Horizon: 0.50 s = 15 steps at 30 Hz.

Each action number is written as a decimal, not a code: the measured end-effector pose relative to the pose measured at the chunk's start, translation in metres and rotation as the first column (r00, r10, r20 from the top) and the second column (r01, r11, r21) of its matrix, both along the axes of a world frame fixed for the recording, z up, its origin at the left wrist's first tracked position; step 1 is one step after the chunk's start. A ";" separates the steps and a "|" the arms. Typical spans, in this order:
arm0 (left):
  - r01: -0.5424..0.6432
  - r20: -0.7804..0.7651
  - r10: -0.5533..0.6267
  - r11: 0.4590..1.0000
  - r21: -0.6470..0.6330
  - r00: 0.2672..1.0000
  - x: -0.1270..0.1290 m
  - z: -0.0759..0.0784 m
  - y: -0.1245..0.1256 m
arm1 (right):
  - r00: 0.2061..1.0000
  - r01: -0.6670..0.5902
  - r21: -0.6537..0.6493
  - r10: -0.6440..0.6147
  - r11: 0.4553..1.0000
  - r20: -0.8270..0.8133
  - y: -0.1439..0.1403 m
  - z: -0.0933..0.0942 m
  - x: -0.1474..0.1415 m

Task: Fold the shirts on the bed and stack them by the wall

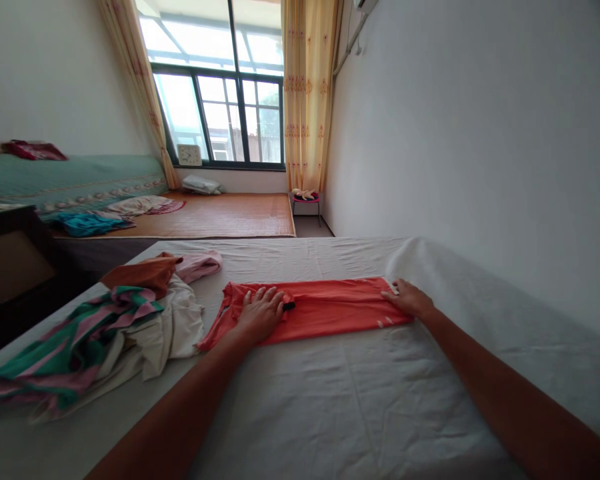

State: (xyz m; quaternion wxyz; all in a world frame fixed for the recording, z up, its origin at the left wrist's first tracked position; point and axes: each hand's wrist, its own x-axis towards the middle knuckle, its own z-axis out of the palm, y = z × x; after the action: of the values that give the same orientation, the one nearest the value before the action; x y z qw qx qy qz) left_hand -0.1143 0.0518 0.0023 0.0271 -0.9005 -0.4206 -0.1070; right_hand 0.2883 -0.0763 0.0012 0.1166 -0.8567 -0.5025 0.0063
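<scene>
The orange garment [325,308] lay flat across the white sheet [330,400], folded lengthwise into a long narrow band, approx. in the middle of the bed. All places below are given rel. to that garment.

Left hand [261,313] rested palm-down on the garment's left part, fingers spread and flat, pressing the cloth, not gripping anything. A small dark bit showed just beside its fingertips; couldn't tell what it was. Right hand [409,297] sat on the garment's right end, fingers lying loosely open on the edge near some small white marks; whether it pinched the hem or only touched it, can't tell.

Progress, judged from the layout: the lengthwise fold looked done, w/ edges fairly straight and the band mostly smooth. The left end, past the left hand, was still a bit flared and uneven. No crosswise fold yet, so the piece was prob. about halfway folded.

Left of the garment a pile of clothes [130,320] lay loose and unfolded: a striped green-pink cloth [75,347], a cream piece, a rust-brown item [145,273] and a pink one [200,263]. No folded stack showed anywhere on the bed, so most of the laundry seemed left to do.

Beyond the garment, well apart: a low platform w/ a mat [220,215], window [230,100] and yellow curtain [307,93].
</scene>
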 end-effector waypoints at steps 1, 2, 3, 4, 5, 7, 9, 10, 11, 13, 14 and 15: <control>0.003 0.004 -0.003 1.000 0.003 1.000 -0.001 -0.002 0.001 | 0.999 0.022 -0.043 -0.023 0.999 -0.023 -0.001 0.004 0.000; 0.007 0.008 -0.007 1.000 0.007 1.000 -0.001 -0.004 0.002 | 0.998 0.035 -0.079 -0.038 0.996 -0.043 -0.002 0.007 0.000; 0.010 0.012 -0.011 1.000 0.010 1.000 -0.002 -0.005 0.003 | 0.997 0.034 -0.108 -0.041 0.994 -0.068 -0.001 0.010 0.000; 0.013 0.015 -0.013 1.000 0.014 1.000 -0.002 -0.006 0.003 | 0.994 0.021 -0.126 -0.034 0.992 -0.102 0.001 0.013 0.000; 0.014 0.020 -0.015 1.000 0.017 1.000 -0.003 -0.006 0.003 | 0.990 0.001 -0.133 -0.020 0.991 -0.143 0.003 0.016 -0.001; 0.012 0.030 -0.013 1.000 0.022 0.999 -0.003 -0.006 0.001 | 0.977 -0.034 -0.125 0.006 0.992 -0.213 0.010 0.023 -0.004; 0.012 0.038 -0.013 1.000 0.022 0.999 -0.003 -0.004 0.000 | 0.977 -0.041 -0.080 0.023 0.996 -0.212 0.019 0.031 -0.014; 0.013 0.039 -0.014 1.000 0.019 0.999 -0.003 -0.003 -0.001 | 0.983 -0.048 -0.043 0.039 0.998 -0.178 0.023 0.036 -0.022; 0.015 0.037 -0.016 1.000 0.013 0.999 -0.003 -0.002 -0.001 | 0.989 -0.064 -0.008 0.062 0.998 -0.133 0.028 0.041 -0.033; 0.017 0.034 -0.017 1.000 0.002 0.999 -0.003 -0.002 -0.001 | 0.991 -0.121 0.042 0.123 0.992 -0.043 0.036 0.049 -0.061; 0.017 0.035 -0.017 1.000 0.000 0.999 -0.003 -0.002 0.000 | 0.987 -0.161 0.043 0.162 0.986 -0.013 0.040 0.053 -0.077; 0.018 0.037 -0.018 1.000 0.001 0.999 -0.003 -0.004 0.001 | 0.978 -0.207 0.032 0.206 0.978 0.006 0.044 0.055 -0.094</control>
State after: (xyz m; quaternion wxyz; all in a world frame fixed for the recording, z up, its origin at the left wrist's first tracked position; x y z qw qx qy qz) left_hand -0.1176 0.0523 -0.0013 0.0188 -0.9021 -0.4128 -0.1241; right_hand 0.1947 -0.0325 0.0565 0.1287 -0.7978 -0.5889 0.0092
